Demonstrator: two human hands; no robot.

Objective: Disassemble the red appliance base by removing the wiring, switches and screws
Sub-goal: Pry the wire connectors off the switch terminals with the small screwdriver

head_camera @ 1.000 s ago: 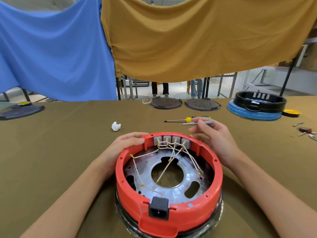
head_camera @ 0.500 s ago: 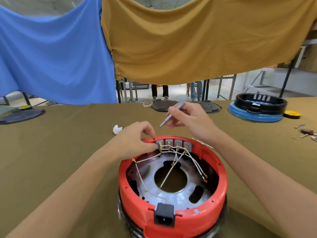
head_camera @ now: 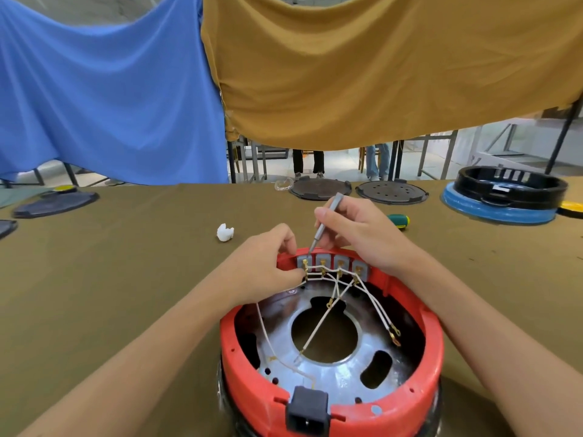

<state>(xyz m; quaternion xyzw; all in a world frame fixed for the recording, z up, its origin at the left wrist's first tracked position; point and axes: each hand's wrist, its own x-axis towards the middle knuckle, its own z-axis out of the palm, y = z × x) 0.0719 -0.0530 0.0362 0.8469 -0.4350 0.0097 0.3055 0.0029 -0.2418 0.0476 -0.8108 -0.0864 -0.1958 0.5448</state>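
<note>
The red appliance base [head_camera: 422, 408] lies upside down in front of me, a silver metal plate [head_camera: 340, 380] inside it. Several grey switches [head_camera: 332, 263] sit in a row on its far rim, joined by white wires [head_camera: 318, 328] with brass terminals. A black power socket [head_camera: 307, 408] sits at the near rim. My left hand [head_camera: 268, 263] pinches the wire terminal at the leftmost switch. My right hand [head_camera: 362, 233] holds a thin grey screwdriver [head_camera: 325, 227], tip down on that leftmost switch.
A green and yellow screwdriver [head_camera: 399, 221] lies behind my right hand. A white crumpled bit [head_camera: 225, 232] lies to the left. Black round lids [head_camera: 391, 192] and a blue and black base [head_camera: 504, 197] stand at the far edge. Blue and ochre cloths hang behind.
My right hand picked up the grey screwdriver from the table and brought its tip down onto the leftmost switch. My left hand moved from the rim to pinch the terminal there.
</note>
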